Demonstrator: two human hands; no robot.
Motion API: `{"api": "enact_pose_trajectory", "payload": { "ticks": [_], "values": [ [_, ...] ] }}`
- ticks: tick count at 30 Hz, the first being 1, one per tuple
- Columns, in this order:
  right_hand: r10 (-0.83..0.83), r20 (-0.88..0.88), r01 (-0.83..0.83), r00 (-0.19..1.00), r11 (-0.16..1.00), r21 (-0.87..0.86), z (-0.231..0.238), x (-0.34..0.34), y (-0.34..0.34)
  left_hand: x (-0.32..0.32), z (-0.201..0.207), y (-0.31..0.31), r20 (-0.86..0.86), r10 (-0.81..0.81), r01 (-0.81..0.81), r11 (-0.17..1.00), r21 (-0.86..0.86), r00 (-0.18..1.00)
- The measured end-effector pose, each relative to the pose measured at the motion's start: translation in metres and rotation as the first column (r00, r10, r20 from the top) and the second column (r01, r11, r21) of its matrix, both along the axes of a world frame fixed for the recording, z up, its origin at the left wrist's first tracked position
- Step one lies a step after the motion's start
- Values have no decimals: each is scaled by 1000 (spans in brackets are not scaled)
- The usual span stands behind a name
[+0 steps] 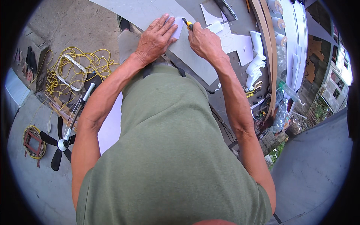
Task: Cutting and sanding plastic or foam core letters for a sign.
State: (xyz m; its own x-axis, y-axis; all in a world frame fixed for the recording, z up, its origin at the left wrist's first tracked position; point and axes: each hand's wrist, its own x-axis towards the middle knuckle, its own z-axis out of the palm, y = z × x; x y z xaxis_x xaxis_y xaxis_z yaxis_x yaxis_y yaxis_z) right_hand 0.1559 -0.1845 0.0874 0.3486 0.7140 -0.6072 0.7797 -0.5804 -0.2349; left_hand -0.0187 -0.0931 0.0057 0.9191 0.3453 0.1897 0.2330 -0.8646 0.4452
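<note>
A yellow and black utility knife [188,24] is gripped in my right hand [205,41], its tip at the upper edge of a small white sheet piece [178,29]. My left hand [156,38] presses flat on that piece, fingers stretched out and pointing up and right. Beneath both lies a large grey sheet [195,62] on the work table. Several cut white offcuts [245,49] lie just right of my right hand. Part of the small piece is hidden under my left fingers.
White curled strips [255,71] and yellow-handled scissors [255,89] lie on the table's right side, beside long brown strips [270,56]. On the floor at left are a tangled yellow cord [99,56], a black-bladed fan [60,144] and a cord-wound frame [34,144].
</note>
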Motion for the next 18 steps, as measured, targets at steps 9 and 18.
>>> {"api": "enact_pose_trajectory", "payload": {
  "ticks": [9,18],
  "values": [
    [-85,-19,85,996,996,27,0,-12,0,3,-2,-6,-55,-9,18,986,167,998],
    [-106,-18,106,994,993,48,2,-18,-2,6,-4,-7,-74,-19,34,978,204,997]
  ]
}}
